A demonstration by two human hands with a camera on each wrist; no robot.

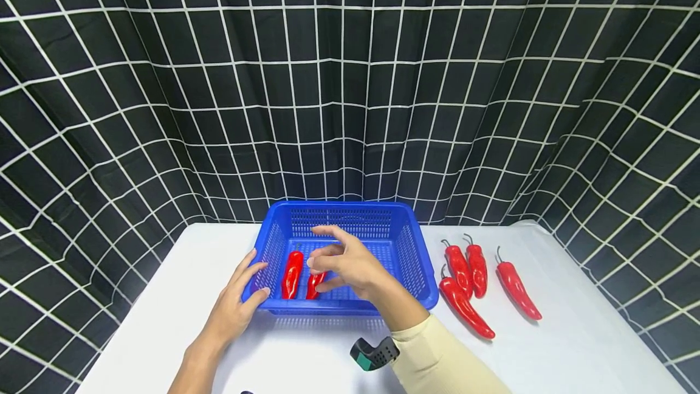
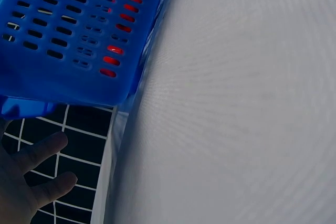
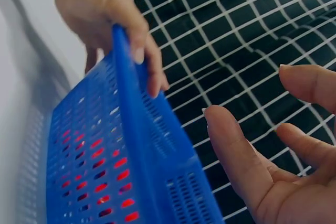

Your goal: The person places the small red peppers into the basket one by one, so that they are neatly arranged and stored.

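Blue plastic basket (image 1: 407,247) with two red chili peppers inside, both hands at it.

Glossy and slightly curved, the two chili peppers (image 1: 292,274) lay side by side on the basket's perforated floor, toward its near left corner (their red showed through the slots in both wrist views). The basket was rectangular, its walls pierced with rows of small slots, and sat on a smooth white table (image 1: 574,345) before a black cloth with a white grid (image 1: 164,78). The left hand (image 1: 235,306) gripped the basket's near left rim, fingers curled over the edge. The right hand (image 1: 350,266) hovered over the peppers, fingers spread and relaxed, holding nothing. Four more chilies with dark stems (image 1: 476,278) lay on the table just right of the basket.
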